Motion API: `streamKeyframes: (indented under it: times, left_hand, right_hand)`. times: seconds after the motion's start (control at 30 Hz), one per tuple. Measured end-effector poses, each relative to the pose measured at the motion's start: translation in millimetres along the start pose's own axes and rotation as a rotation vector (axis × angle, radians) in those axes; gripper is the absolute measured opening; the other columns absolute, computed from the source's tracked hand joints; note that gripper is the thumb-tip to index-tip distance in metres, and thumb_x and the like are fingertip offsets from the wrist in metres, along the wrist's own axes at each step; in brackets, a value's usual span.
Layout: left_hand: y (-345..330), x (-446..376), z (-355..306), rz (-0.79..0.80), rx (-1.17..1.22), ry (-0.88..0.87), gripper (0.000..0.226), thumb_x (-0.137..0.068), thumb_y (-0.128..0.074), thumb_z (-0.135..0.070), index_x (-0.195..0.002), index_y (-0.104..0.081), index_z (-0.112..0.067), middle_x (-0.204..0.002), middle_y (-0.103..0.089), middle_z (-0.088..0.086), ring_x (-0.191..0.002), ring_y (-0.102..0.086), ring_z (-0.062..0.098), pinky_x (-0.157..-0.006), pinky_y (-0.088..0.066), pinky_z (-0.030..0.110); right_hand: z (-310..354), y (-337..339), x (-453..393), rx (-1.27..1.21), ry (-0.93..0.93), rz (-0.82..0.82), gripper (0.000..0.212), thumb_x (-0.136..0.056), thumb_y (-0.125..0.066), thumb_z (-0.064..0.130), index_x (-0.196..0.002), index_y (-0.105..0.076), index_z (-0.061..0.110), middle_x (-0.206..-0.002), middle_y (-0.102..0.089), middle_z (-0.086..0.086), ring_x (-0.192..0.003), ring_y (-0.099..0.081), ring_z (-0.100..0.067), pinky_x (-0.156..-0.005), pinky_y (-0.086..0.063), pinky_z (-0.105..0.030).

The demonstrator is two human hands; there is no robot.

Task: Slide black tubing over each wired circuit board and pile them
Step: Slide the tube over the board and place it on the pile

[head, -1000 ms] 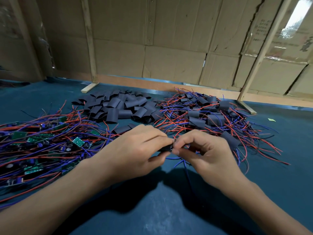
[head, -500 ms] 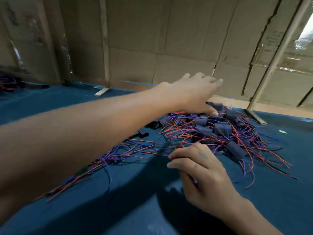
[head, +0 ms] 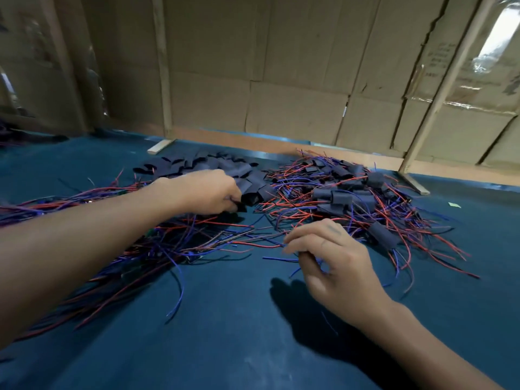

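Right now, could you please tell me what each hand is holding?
Left hand: fingers pinch a black tube at the tube pile.
Right hand: fingers loosely curled, holding nothing visible.

The tubing pieces (head: 242, 173) by the left hand (head: 208, 192) look like matt black flattened sleeving – dull and smooth, without shine. The wires (head: 295, 204) beside the grip carry smooth, slightly glossy red and blue plastic insulation. Under the right hand (head: 337, 266) the table cover (head: 225, 333) looks like matt teal cloth with faint pale scuffs. Beyond the hands, the cardboard wall (head: 281, 80) is dull brown paperboard – creased, braced by bare wooden battens (head: 163, 80).
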State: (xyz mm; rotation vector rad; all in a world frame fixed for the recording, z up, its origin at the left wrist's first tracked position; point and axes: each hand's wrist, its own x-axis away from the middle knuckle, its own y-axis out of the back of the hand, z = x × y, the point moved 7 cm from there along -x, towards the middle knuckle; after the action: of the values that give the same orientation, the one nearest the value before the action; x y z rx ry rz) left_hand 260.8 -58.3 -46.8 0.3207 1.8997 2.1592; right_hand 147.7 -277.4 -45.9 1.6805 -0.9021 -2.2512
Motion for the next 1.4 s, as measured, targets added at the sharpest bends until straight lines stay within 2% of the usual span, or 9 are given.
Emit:
streamKeyframes:
  times: [0.2, 0.4, 0.57, 0.73, 0.8, 1.03, 1.13, 1.33, 1.4]
  left_hand:
    - [63.6, 38.0, -65.6, -0.508, 0.465, 0.021, 0.030, -0.086, -0.067, -0.045, -0.076, -0.072, -0.018, -0.066, -0.067, -0.003, -0.066, -0.061, 0.015, -0.063, -0.048, 0.031]
    - [49.3, 56.2, -137.9, -0.592, 0.559, 0.016, 0.020, -0.084, -0.063, -0.027, -0.082, -0.044, -0.025, -0.083, -0.046, -0.004, -0.083, -0.054, 0.028, -0.069, -0.040, 0.039]
    - [42.7, 50.4, -109.9, -0.382, 0.625, -0.004, 0.024, -0.085, -0.072, -0.041, -0.103, -0.071, -0.025, -0.095, -0.065, -0.005, -0.086, -0.061, 0.012, -0.074, -0.045, 0.023]
    - [14.3, 48.1, -5.4, 0.007, 0.164, 0.409, 0.046, -0.087, -0.068, -0.049, -0.118, -0.064, -0.015, -0.119, -0.064, 0.010, -0.114, -0.058, 0.033, -0.094, -0.050, 0.041]
    - [-6.7, 48.1, 12.5, 0.186, 0.176, 0.479, 0.042, -0.088, -0.070, -0.050, -0.111, -0.062, -0.016, -0.112, -0.062, 0.013, -0.100, -0.058, 0.033, -0.086, -0.047, 0.033]
    - [2.8, 36.6, 23.0, -0.108, 0.540, 0.451, 0.033, -0.087, -0.078, -0.033, -0.116, -0.071, -0.018, -0.107, -0.070, -0.001, -0.089, -0.061, 0.016, -0.080, -0.045, 0.029]
    - [22.2, 35.4, 20.7, -0.198, 0.412, 0.442, 0.041, -0.096, -0.066, -0.040, -0.132, -0.058, -0.023, -0.123, -0.064, 0.000, -0.115, -0.059, 0.025, -0.096, -0.044, 0.041]
    - [-1.0, 77.4, 37.7, 0.425, 0.036, 0.436, 0.059, -0.081, -0.071, -0.062, -0.113, -0.069, -0.013, -0.112, -0.070, 0.008, -0.100, -0.066, 0.028, -0.083, -0.052, 0.033]
    - [-5.0, 84.7, 38.2, 0.422, 0.062, 0.421, 0.055, -0.082, -0.076, -0.053, -0.116, -0.069, -0.011, -0.107, -0.071, 0.008, -0.090, -0.062, 0.024, -0.074, -0.047, 0.029]
  right_hand:
    - [-34.2, -3.0, 5.3, -0.478, -0.646, -0.211, 0.043, -0.086, -0.073, 0.038, -0.126, -0.068, 0.022, -0.106, -0.075, 0.007, -0.081, -0.074, -0.014, -0.070, -0.054, -0.020]
    - [-51.3, -0.7, 6.7, -0.825, -0.845, -0.315, 0.039, -0.081, -0.074, 0.025, -0.119, -0.073, 0.018, -0.105, -0.078, -0.007, -0.084, -0.063, -0.021, -0.079, -0.056, -0.039]
    - [-58.3, 4.1, 7.1, -0.865, -0.901, -0.333, 0.044, -0.076, -0.075, 0.025, -0.119, -0.071, 0.015, -0.102, -0.077, -0.014, -0.077, -0.069, -0.024, -0.059, -0.055, -0.028]
    - [-64.1, 5.3, 10.9, -0.813, -0.938, -0.368, 0.046, -0.083, -0.076, 0.018, -0.128, -0.064, 0.010, -0.103, -0.076, -0.017, -0.067, -0.071, -0.024, -0.052, -0.051, -0.025]
    - [-66.0, 4.2, 13.3, -0.790, -0.943, -0.352, 0.038, -0.089, -0.073, 0.010, -0.126, -0.065, 0.009, -0.101, -0.077, -0.016, -0.065, -0.071, -0.023, -0.049, -0.050, -0.024]
    - [-67.1, -2.0, 13.9, -0.745, -0.897, -0.279, 0.027, -0.089, -0.073, 0.010, -0.115, -0.068, 0.017, -0.093, -0.077, -0.016, -0.066, -0.070, -0.023, -0.047, -0.051, -0.023]
    - [-68.9, -2.0, 15.8, -0.720, -0.893, -0.267, 0.028, -0.089, -0.073, 0.010, -0.117, -0.068, 0.015, -0.093, -0.078, -0.013, -0.067, -0.072, -0.024, -0.047, -0.051, -0.023]
    - [-71.9, -5.4, 17.7, -0.693, -0.894, -0.241, 0.029, -0.088, -0.076, 0.013, -0.116, -0.068, 0.016, -0.091, -0.078, -0.008, -0.067, -0.072, -0.022, -0.048, -0.050, -0.022]
    - [-70.4, -7.6, 18.6, -0.682, -0.896, -0.222, 0.027, -0.088, -0.076, 0.014, -0.114, -0.069, 0.019, -0.089, -0.078, -0.005, -0.066, -0.072, -0.021, -0.048, -0.050, -0.021]
